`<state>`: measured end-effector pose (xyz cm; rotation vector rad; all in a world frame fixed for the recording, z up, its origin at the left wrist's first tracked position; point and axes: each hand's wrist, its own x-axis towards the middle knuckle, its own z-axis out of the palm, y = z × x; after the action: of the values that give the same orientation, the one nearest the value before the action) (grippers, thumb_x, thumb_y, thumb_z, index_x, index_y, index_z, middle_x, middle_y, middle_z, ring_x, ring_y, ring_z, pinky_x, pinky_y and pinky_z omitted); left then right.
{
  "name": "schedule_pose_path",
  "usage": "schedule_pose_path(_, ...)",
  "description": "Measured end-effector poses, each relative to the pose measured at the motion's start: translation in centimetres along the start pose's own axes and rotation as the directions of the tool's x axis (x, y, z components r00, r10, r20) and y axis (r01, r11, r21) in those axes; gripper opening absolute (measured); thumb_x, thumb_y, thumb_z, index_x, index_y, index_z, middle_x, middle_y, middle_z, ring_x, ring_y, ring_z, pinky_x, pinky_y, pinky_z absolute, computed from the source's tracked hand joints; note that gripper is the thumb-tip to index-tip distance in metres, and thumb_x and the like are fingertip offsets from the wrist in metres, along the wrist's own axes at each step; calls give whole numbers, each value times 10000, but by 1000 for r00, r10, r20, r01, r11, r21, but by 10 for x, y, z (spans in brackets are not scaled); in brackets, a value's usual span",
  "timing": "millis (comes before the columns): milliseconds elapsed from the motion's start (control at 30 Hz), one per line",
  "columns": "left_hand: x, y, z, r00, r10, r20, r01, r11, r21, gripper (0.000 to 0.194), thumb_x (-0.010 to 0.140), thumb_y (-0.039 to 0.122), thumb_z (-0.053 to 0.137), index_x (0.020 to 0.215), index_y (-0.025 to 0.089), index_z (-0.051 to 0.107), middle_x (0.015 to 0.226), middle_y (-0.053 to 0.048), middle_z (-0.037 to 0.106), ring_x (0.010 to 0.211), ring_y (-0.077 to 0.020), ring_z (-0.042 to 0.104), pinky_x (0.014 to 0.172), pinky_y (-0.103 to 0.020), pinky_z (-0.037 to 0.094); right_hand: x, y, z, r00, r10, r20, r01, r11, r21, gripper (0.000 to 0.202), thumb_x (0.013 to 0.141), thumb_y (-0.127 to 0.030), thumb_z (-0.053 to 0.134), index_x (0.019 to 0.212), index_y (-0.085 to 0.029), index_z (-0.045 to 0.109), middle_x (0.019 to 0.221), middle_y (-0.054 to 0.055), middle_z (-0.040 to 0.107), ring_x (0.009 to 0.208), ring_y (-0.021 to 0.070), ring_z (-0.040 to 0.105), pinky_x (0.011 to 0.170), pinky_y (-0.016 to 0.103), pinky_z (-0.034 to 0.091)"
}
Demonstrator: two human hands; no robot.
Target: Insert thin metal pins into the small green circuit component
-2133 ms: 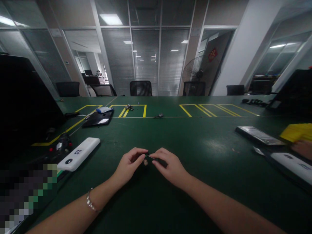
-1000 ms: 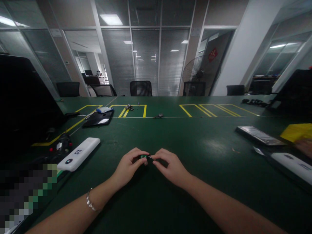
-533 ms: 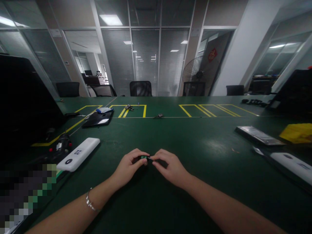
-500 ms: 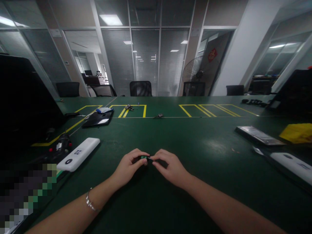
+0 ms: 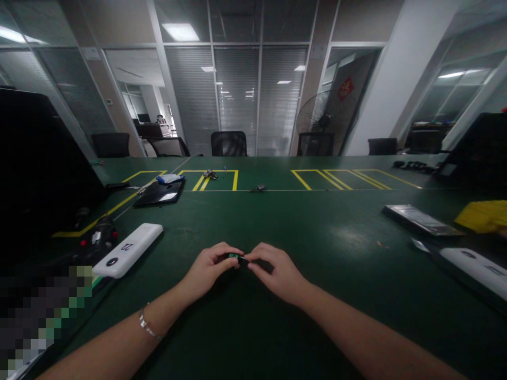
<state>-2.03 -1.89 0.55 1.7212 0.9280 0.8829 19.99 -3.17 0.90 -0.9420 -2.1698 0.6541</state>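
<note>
Between thumb and fingers, my left hand [image 5: 209, 268] pinches a small green piece [image 5: 233, 255] that looks like a circuit board, largely covered by the fingers. My right hand [image 5: 279, 272] is closed in a pinch on a small dark, thin piece [image 5: 243, 259] with a pale edge. The two pieces meet or nearly meet between my fingertips; whether they are joined I cannot tell. Both hands are just above or resting on the green tabletop [image 5: 253, 221]. A silver bracelet circles my left wrist.
A white device marked 22 [image 5: 129, 250] lies to the left, near a black object with red parts [image 5: 99, 237]. On the right are another white device [image 5: 475, 269], a flat metallic box [image 5: 420, 220] and something yellow [image 5: 481, 215]. Farther back sits a black folder [image 5: 160, 192].
Both hands keep nearly the same place and grip. The green piece looks slightly tilted compared with before. At the far right, something blurred now shows by the yellow thing.
</note>
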Motion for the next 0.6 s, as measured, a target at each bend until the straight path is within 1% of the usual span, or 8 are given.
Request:
schedule_pose_path(200,-2,7,3,999,-5,-46,9,997,82,200,855,257,598,1014,207,709,891,-42,636,845,-201,610,787,-336,477,0,0,0,1000,-4,-9,4,1000,-2,204,888,-168,574,1060,-236,661,964,31,638,879,170,609,779,310,491)
schedule_pose_path(333,-2,7,2,1000,7,-21,-5,998,58,207,867,254,583,1029,210,703,896,-39,637,845,-195,613,796,-332,476,0,-1,0,1000,-6,-10,6,1000,6,211,891,-169,571,1068,-239,661,958,31,636,868,168,609,772,308,493)
schedule_pose_path(500,-1,7,2,1000,-18,-15,19,1000,19,207,862,256,584,1019,198,706,865,-40,644,829,-194,612,794,-339,477,0,-2,-1,1000,2,-12,-2,1000,26,225,901,-178,561,1093,-247,655,965,33,636,873,171,608,765,310,496)
schedule_pose_path(600,-2,9,3,1000,-1,-24,3,997,73,200,856,252,592,1011,206,711,883,-42,636,838,-197,600,781,-333,474,-1,-3,-2,1000,7,-4,-7,1000,11,217,896,-175,567,1080,-244,658,960,32,634,865,170,607,757,307,496)
